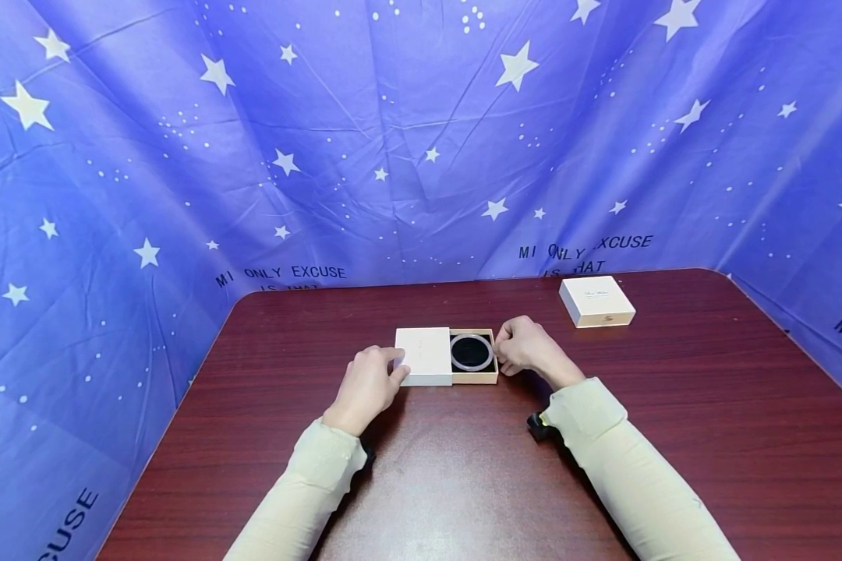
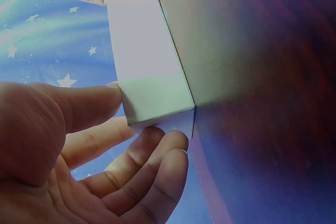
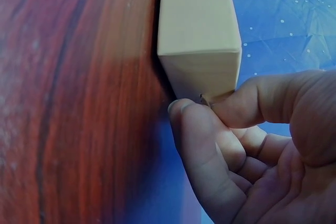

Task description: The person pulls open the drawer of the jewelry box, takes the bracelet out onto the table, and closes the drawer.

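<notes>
Lying toward the table's (image 1: 428, 467) far edge, the white sleeve (image 1: 424, 356) is gripped at its left end by my left hand (image 1: 367, 382), thumb at its top edge. My right hand (image 1: 531, 347) pinches the protruding drawer's (image 1: 474, 379) tab (image 3: 205, 100), visible only from the right wrist. Only the head view gives me the ring (image 1: 472, 369) inside and another box (image 1: 596, 301) near the far right corner.

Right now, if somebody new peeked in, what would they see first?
Probably the blue starry cloth behind the table. Then the white box, its drawer partly out to the right, showing a pale ring, between the left hand and the right hand. A second box sits farther back on the right.
</notes>
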`<state>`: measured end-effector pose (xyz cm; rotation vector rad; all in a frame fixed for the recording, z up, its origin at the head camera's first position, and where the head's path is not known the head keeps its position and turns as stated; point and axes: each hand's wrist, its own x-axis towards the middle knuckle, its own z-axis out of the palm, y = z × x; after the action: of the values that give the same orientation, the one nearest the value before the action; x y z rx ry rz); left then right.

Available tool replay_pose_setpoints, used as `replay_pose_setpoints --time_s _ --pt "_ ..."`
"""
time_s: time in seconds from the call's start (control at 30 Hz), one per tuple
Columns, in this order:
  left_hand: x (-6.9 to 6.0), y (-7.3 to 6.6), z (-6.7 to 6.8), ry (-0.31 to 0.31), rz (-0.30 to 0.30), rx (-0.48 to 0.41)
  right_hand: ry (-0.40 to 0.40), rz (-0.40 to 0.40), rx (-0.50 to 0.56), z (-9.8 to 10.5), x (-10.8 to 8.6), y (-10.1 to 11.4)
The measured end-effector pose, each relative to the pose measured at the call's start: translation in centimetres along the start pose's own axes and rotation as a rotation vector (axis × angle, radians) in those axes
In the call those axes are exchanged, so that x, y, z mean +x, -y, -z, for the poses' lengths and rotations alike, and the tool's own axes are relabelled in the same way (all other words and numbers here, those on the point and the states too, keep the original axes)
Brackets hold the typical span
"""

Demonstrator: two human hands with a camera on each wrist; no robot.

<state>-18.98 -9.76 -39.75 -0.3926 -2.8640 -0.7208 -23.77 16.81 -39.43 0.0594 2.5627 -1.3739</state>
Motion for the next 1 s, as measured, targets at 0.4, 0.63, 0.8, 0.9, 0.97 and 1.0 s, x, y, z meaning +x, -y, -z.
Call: replay_pose_setpoints --time_s 0.4,0.63,0.8,0.9,0.97,1.0 --pt "0.05 0.01 0.0 0.003 0.0 0.003 0.0 0.003 -0.01 0.0 0.01 -0.09" --pt "0.07 0.05 -0.04 0.004 0.0 0.002 0.0 0.003 -0.024 -0.04 0.04 -0.15" --pt "0.0 -0.03 -0.01 0.002 -0.005 0.004 0.001 -0.001 -0.022 0.01 -0.01 -0.12" --pt "-0.04 -0.08 0.06 -0.002 -0.014 0.006 0.007 -0.004 -0.012 0.09 -0.07 -0.03" --pt "-0.06 -0.06 0.08 -0.006 -0.023 0.008 0.01 -0.003 -0.013 0.14 -0.08 0.01" --pt "-0.08 -0.07 0.09 -0.007 -0.024 0.007 0.008 -0.002 -0.016 0.18 -0.08 0.04"
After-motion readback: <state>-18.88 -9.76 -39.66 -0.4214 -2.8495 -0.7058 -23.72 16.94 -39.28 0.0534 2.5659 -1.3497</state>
